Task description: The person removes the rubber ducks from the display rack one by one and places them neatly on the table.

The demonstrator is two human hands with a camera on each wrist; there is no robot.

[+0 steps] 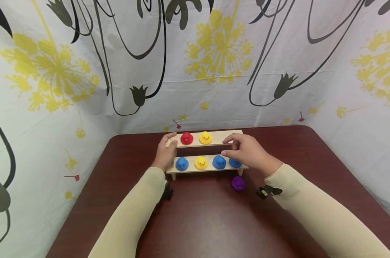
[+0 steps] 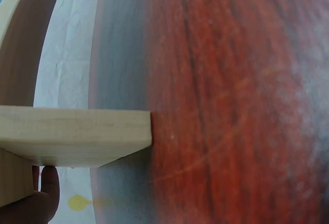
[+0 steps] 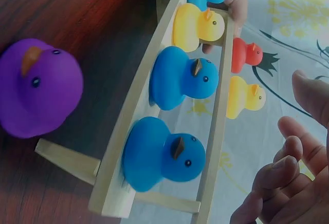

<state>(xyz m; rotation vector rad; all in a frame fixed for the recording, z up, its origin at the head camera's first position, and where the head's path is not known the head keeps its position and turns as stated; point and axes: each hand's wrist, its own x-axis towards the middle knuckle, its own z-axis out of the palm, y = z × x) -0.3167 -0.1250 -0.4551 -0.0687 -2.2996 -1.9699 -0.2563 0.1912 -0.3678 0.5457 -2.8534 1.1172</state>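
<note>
Two pale wooden shelves stand one behind the other. The front shelf [image 1: 191, 171] bears a blue duck [image 1: 182, 163], a yellow duck [image 1: 201, 162] and two more blue ducks [image 3: 167, 154]. On the rear shelf [image 1: 222, 137] sit a red duck [image 1: 186, 138] and a yellow duck [image 1: 205, 137]. My left hand [image 1: 165, 152] is at the left ends of the shelves, thumb and fingers apart; whether it grips the wood is unclear. My right hand [image 1: 248, 150] hovers over the right end, fingers bent loosely with nothing between them, also seen in the right wrist view.
A purple duck [image 1: 238, 183] sits on the dark red table [image 1: 195, 222], in front of the front shelf's right leg. A patterned cloth [image 1: 188, 79] hangs behind the table.
</note>
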